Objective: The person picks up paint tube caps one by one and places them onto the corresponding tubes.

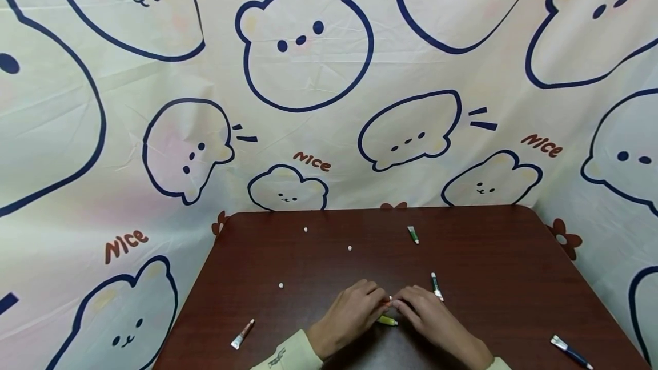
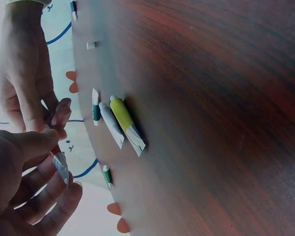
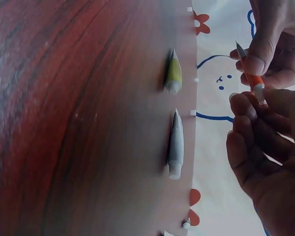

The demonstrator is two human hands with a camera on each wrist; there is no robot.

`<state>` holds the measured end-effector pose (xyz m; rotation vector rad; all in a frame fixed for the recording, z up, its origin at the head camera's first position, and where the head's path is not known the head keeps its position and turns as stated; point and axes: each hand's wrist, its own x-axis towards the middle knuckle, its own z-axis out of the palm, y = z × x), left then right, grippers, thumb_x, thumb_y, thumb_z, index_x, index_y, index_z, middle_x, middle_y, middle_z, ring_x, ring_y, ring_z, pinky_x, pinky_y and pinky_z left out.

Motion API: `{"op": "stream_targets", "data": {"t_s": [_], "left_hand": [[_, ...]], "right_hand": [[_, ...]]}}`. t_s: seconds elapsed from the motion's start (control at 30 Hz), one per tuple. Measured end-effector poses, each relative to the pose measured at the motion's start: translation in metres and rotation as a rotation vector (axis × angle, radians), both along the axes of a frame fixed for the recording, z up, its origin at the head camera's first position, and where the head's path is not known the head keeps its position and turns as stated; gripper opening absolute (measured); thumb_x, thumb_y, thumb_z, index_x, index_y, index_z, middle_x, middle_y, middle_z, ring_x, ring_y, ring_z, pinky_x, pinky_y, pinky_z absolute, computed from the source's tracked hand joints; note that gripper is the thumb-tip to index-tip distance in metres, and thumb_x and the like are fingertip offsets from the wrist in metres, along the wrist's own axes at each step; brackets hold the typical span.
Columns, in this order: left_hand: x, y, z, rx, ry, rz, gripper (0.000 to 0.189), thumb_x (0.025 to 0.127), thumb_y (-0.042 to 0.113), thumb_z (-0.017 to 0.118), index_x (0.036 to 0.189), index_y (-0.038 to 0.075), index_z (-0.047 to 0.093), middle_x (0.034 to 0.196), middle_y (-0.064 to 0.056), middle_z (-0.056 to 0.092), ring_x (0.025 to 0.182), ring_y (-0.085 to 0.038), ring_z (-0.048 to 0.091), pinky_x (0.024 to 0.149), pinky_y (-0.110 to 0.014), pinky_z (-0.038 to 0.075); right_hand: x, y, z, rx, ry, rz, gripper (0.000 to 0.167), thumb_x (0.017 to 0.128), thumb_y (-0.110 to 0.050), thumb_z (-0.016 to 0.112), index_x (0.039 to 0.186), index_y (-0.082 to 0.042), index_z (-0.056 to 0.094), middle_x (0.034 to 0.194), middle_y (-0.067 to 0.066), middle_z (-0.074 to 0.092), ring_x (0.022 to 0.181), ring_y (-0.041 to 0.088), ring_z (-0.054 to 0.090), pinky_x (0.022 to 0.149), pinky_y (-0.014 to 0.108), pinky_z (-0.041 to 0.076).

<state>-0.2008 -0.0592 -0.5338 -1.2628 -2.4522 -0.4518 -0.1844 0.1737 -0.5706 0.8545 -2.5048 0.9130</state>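
In the head view my left hand (image 1: 353, 308) and right hand (image 1: 434, 318) meet over the table. The left thumb and fingers pinch a small orange paint tube (image 3: 252, 78), its silver crimped end (image 2: 62, 169) sticking out past them. The right thumb and fingertips pinch the tube's white cap end (image 3: 259, 92). Below the hands a yellow paint tube (image 2: 123, 115) lies on the table beside a silver-white tube (image 2: 110, 124); the hands hide the silver-white one in the head view. Just beyond the right hand lies a dark green tube (image 1: 436, 286).
Three small white caps lie on the brown table (image 1: 247, 261), including a far one (image 1: 305, 229). A green tube (image 1: 413, 235) lies at the back, a reddish-brown tube (image 1: 243, 334) at left and a blue tube (image 1: 570, 352) at right. A patterned cloth (image 1: 308, 84) hangs behind the table.
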Motion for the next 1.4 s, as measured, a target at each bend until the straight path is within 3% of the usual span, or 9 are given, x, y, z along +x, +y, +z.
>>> {"op": "stream_targets", "data": {"t_s": [0.3, 0.63, 0.93, 1.2, 1.4], "left_hand": [[0.0003, 0.0004, 0.0011, -0.008, -0.023, 0.008, 0.008, 0.107, 0.027, 0.073, 0.109, 0.021, 0.077, 0.099, 0.01, 0.072, 0.086, -0.001, 0.062, 0.073, -0.011, 0.051], [-0.0007, 0.0009, 0.0011, -0.006, -0.011, 0.002, 0.01, 0.108, 0.03, 0.072, 0.11, 0.022, 0.077, 0.102, 0.011, 0.073, 0.089, -0.002, 0.063, 0.076, -0.012, 0.052], [-0.0001, 0.0002, 0.0021, 0.001, -0.005, -0.018, 0.01, 0.108, 0.029, 0.072, 0.111, 0.021, 0.077, 0.104, 0.01, 0.074, 0.092, -0.003, 0.066, 0.08, -0.013, 0.054], [0.0011, -0.0001, 0.0018, 0.006, -0.016, -0.032, 0.011, 0.107, 0.028, 0.072, 0.113, 0.02, 0.078, 0.104, 0.01, 0.075, 0.092, -0.003, 0.066, 0.081, -0.012, 0.054], [0.0008, 0.0002, 0.0, 0.01, -0.016, -0.03, 0.011, 0.107, 0.029, 0.072, 0.113, 0.021, 0.077, 0.105, 0.011, 0.074, 0.093, -0.002, 0.065, 0.082, -0.012, 0.053]], "right_hand": [[-0.0018, 0.0, 0.0004, -0.095, -0.257, -0.037, 0.009, 0.108, -0.028, 0.069, 0.1, -0.027, 0.072, 0.089, -0.016, 0.07, 0.077, -0.007, 0.054, 0.065, 0.022, 0.049], [-0.0034, 0.0054, 0.0006, -0.101, -0.194, 0.068, 0.012, 0.103, -0.02, 0.076, 0.097, -0.026, 0.068, 0.083, -0.021, 0.06, 0.074, -0.009, 0.052, 0.061, 0.02, 0.05], [-0.0034, 0.0048, 0.0003, -0.095, -0.236, 0.092, 0.023, 0.112, -0.022, 0.062, 0.09, -0.022, 0.07, 0.08, -0.018, 0.061, 0.07, -0.005, 0.051, 0.063, 0.021, 0.047], [-0.0023, 0.0033, 0.0015, -0.125, -0.345, 0.066, 0.013, 0.112, -0.03, 0.064, 0.1, -0.026, 0.066, 0.083, -0.01, 0.068, 0.067, -0.004, 0.052, 0.059, 0.021, 0.048], [-0.0034, 0.0042, 0.0003, -0.136, -0.278, 0.089, 0.015, 0.11, -0.025, 0.066, 0.096, -0.025, 0.067, 0.08, -0.016, 0.064, 0.067, -0.005, 0.053, 0.059, 0.02, 0.048]]}}
